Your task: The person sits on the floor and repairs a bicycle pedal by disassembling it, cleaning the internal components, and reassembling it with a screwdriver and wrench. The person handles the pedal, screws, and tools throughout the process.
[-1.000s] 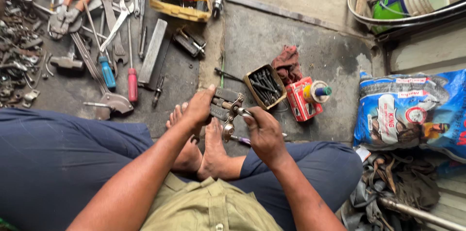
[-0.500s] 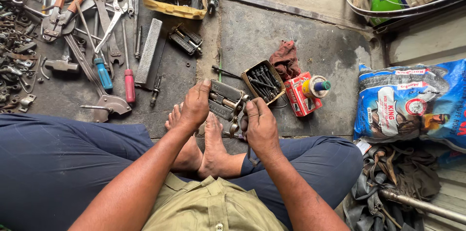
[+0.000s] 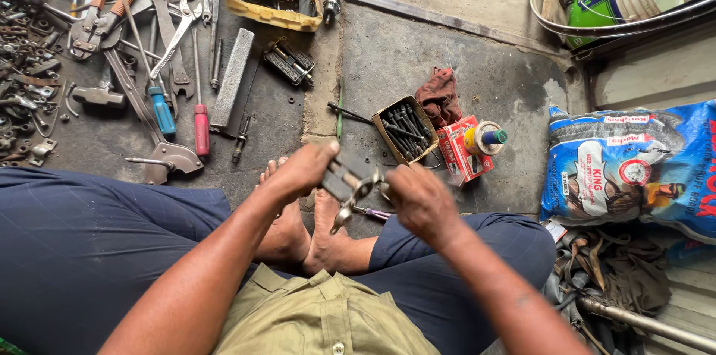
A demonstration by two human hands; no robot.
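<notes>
1. Your left hand [image 3: 298, 172] grips a dark, blocky pedal [image 3: 344, 180] above your feet [image 3: 309, 232].
2. Your right hand [image 3: 421, 202] is closed on a shiny metal wrench [image 3: 349, 206] at the pedal.
3. Cardboard box [image 3: 403, 131] w/ dark bolts lies just beyond.

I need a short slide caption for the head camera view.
Seated person's left hand and right hand hold a bicycle pedal above tools on the floor.

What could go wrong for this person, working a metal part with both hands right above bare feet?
The left hand and right hand grip a bicycle pedal and a wrench just over the bare feet; a slip could drop metal on the toes or pinch a finger. The open box of bolts sits close ahead, so a jerked hand might tip it and scatter them.
</notes>
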